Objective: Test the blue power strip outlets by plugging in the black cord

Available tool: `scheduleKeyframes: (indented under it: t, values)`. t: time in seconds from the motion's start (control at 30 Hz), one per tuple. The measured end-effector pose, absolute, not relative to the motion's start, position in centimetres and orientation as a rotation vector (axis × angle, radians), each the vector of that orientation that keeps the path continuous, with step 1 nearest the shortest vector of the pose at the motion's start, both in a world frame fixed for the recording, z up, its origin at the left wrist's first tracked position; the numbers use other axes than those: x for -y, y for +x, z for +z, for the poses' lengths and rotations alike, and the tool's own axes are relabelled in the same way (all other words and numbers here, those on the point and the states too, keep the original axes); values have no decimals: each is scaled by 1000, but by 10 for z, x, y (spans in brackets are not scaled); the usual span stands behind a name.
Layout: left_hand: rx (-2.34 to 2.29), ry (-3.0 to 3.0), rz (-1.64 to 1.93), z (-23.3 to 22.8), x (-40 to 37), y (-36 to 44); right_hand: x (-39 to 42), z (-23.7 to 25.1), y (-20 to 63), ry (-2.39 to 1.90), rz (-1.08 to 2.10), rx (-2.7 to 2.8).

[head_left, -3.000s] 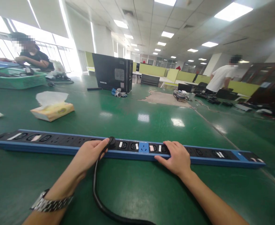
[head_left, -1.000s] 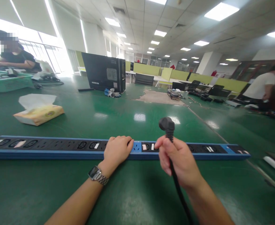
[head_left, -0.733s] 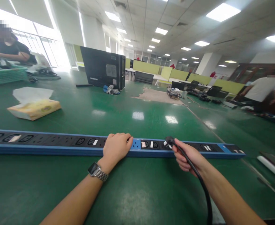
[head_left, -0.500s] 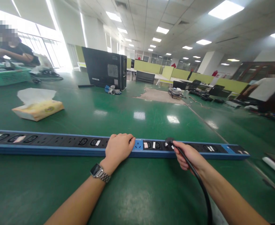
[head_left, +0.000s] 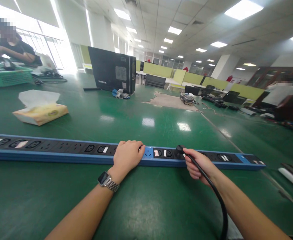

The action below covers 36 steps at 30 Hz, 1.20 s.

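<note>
A long blue and black power strip lies across the green table in front of me. My left hand rests closed on top of the strip near its middle, beside a blue socket; a metal watch sits on that wrist. My right hand grips a black plug pressed against a socket on the strip to the right of the blue one. The plug's black cable runs back over my right forearm and out of the frame at the bottom.
A yellow tissue pack lies at the left, a black computer case stands further back. A green basket and a seated person are at the far left. Another person is at the right. White tubes lie near the right edge.
My right hand brought the raised plug down onto the strip right of the blue socket and holds it there. Three seconds ago my left hand held it further left. My left hand stays put.
</note>
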<state>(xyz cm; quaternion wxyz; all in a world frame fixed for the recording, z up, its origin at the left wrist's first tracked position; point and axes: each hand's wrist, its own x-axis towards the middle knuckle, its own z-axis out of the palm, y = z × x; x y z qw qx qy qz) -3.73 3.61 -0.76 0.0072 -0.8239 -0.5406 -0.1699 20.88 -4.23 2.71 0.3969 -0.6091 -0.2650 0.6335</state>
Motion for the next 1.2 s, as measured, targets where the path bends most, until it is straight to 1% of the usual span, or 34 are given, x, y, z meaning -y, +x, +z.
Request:
scheduleKeyframes:
  t: [0.33, 0.57, 0.93, 1.07, 1.2]
  values:
    - [1680, -2562, -535, -8, -35, -37, 50, 18, 189, -1586, 1621, 657]
    - [1693, -2554, -523, -8, -34, -38, 54, 15, 203, -1467, 1656, 530]
    - [1701, -2561, -491, -5, -33, -35, 62, 1, 204, -1588, 1626, 714]
    - [1698, -2559, -493, -4, -33, -35, 55, 5, 204, -1570, 1667, 678]
    - [1696, -2566, -494, -4, -34, -35, 47, 15, 207, -1521, 1639, 589]
